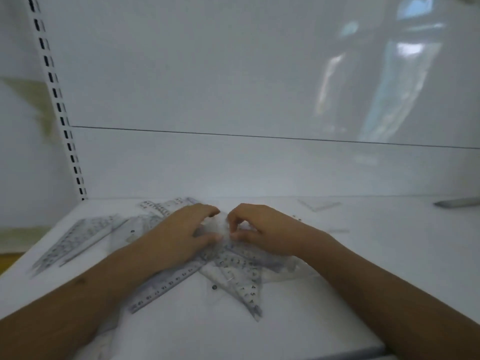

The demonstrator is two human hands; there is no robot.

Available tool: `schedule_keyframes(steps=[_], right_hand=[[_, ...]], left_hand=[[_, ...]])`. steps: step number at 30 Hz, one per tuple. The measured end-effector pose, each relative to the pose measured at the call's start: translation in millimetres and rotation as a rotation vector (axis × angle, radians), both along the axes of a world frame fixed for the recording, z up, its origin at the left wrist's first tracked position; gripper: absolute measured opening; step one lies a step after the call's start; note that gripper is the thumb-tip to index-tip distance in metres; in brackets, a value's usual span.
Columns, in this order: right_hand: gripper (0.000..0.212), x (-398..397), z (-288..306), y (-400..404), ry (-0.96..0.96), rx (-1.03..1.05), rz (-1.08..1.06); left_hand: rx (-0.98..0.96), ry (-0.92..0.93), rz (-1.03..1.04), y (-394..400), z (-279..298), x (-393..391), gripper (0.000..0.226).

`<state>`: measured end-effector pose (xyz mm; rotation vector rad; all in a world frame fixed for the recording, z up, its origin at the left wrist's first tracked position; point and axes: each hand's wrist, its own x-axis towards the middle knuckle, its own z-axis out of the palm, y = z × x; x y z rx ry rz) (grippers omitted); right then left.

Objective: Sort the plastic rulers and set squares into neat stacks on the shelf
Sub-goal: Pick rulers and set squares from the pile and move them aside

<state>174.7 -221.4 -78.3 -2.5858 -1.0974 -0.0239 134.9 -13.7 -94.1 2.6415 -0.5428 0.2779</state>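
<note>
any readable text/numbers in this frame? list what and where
"4", "5": scale digits near the tip of the clear set square.
Straight ruler: scale digits too blurred to read.
Set squares at left: markings blurred.
No brand, label or sign is readable.

Scale digits on set square (249, 289), below right hand (262, 232): "4", "5", "7" readable near its lower edge, others blurred. Ruler (166, 284) under left hand (176, 237) carries scale numbers, too blurred to read. No brands or labels legible.
</note>
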Motion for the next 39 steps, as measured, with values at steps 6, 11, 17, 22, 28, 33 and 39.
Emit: schedule_keyframes(steps=[6, 11, 17, 22, 28, 33, 39], right_hand=[[0.031, -4.1, 0.1, 11.9, -0.003, 0.082, 0.019], [0.080, 13.7, 5.0, -16.4, 0.115, -0.049, -0.128], [0.048, 25.0, 3.4, -26.4, 0.092, -0.086, -0.154], [0.030, 25.6, 2.5, -21.6, 0.058, -0.037, -0.115], [0.043, 16.1, 5.9, -18.2, 0.113, -0.098, -0.047], [0.037, 13.0, 7.8, -17.2, 0.064, -0.112, -0.079], [0.033, 23.8, 13.4, -26.9, 0.031, -0.163, -0.262]], left_hand=[[0.003, -0.043, -0.108, 8.9, 7.2, 1.7, 0.052], [0.002, -0.005, -0.034, 21.4, 7.9, 5.6, 0.053], [0.058, 0.033, 0.061, 32.4, 8.5, 13.5, 0.072], [0.096, 0.030, 0.101, 33.6, 6.8, 13.7, 0.082], [0.049, 0.041, 0.046, 27.7, 2.8, 9.7, 0.057], [0.076, 0.051, -0.059, 23.6, 1.5, 5.5, 0.050], [-0.031, 0.044, -0.082, 25.2, -1.2, 9.7, 0.055]])
